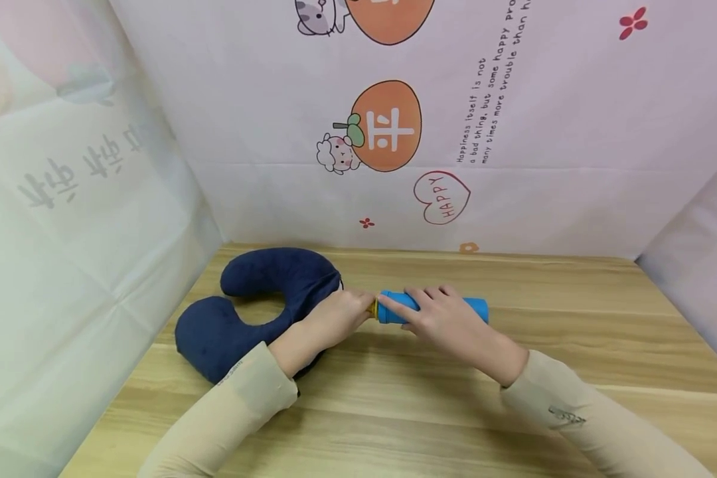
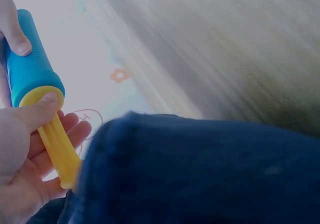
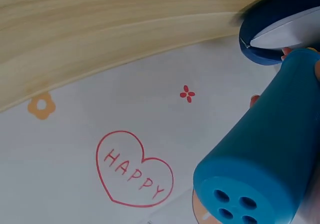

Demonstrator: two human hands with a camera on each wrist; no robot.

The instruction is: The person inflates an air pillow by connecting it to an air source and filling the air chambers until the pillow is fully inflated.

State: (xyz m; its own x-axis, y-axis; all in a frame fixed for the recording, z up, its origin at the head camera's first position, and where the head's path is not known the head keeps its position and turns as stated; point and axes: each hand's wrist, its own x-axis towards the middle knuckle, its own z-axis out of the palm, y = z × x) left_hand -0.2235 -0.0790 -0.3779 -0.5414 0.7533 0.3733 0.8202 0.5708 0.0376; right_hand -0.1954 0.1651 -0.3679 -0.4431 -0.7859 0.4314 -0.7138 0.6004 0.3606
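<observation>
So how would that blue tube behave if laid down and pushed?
The blue tube would probably roll, given its round sides. It looks stiff, showing no dent under the right hand. End holes hint it's hollow, perhaps light.

The blue tube [image 3: 265,144] looks plastic, the neck pillow [image 1: 307,292] plush cloth.

A pale wood-grain table [image 1: 597,312] meets a whitish back wall [image 1: 257,126] printed with orange fruits [image 1: 386,153], cartoon animals [image 1: 338,154], lettering [image 1: 494,109] and a red heart [image 1: 442,198] reading "HAPPY". The creased left wall [image 1: 95,265] bears faint prints; a pale right wall [image 1: 702,259] stands opposite. Light is soft.
</observation>
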